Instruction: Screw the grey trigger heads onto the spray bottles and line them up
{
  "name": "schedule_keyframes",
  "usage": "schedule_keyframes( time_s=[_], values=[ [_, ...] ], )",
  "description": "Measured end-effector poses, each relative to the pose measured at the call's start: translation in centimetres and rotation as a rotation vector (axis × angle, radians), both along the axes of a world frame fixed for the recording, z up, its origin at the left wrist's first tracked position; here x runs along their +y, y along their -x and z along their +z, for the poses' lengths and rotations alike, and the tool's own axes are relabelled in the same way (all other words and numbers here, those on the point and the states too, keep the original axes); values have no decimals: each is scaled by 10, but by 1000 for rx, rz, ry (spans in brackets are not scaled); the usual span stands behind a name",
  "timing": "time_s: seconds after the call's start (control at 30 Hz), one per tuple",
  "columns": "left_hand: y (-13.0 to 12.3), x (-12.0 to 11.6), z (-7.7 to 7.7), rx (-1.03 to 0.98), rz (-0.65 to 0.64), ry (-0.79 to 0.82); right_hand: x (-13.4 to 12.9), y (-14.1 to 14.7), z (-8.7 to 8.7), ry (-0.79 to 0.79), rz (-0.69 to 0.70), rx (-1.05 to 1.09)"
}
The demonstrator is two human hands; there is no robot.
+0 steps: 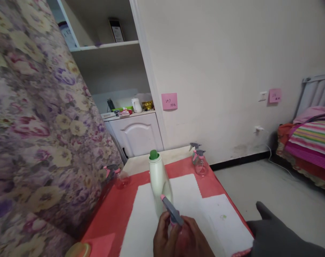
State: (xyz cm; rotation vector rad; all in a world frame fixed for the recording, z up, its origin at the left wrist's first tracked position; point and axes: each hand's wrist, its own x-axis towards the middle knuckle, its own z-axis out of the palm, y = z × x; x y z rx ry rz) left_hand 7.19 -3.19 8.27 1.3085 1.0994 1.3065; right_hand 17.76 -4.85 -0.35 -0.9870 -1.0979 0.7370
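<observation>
At the front of the table, my left hand has its fingers closed around the neck of a spray bottle, beside its grey and pink trigger head. On the other side my right hand wraps the same bottle, whose reddish clear body is partly hidden by the fingers. Just beyond them stands a tall pale green detergent bottle with a green top. Two more spray bottles, one pink-triggered and one grey mostly behind it, stand at the far right corner. Another spray bottle stands at the left.
White sheets cover part of the red tabletop. A floral curtain hangs along the left side. A round lid lies at the front left. Beyond the right edge is a dark grey shape; a bed stands farther back.
</observation>
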Motion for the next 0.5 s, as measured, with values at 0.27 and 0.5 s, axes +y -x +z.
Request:
schedule_keyframes(
  time_s=[0.27, 0.5],
  values=[
    [1, -15, 44, -169, 62, 32, -6, 0, 19, -21, -100, -85],
    [7, -17, 41, -160, 39, 33, -8, 0, 22, -19, -116, -144]
  ],
)
